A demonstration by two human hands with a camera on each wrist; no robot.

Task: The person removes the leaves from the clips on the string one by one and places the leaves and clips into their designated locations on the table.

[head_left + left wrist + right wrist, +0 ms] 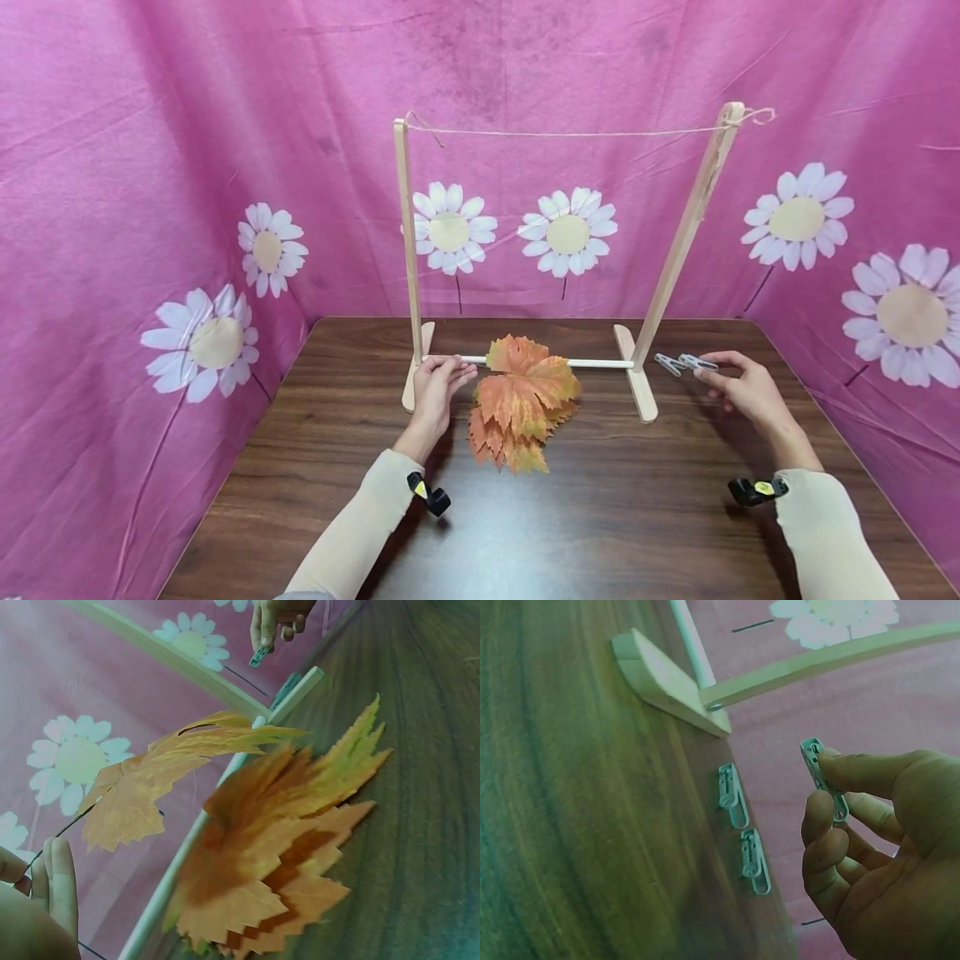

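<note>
While the left hand pinches a leaf stem near the leaf pile mid-worktop, the right hand grips a peg, seemingly for clipping up on the string.

Pink daisy-print cloth behind; string across wooden frame; dark table.

In the left wrist view the left hand is cut off at the lower left corner; the nearest leaves are blurred.
</note>
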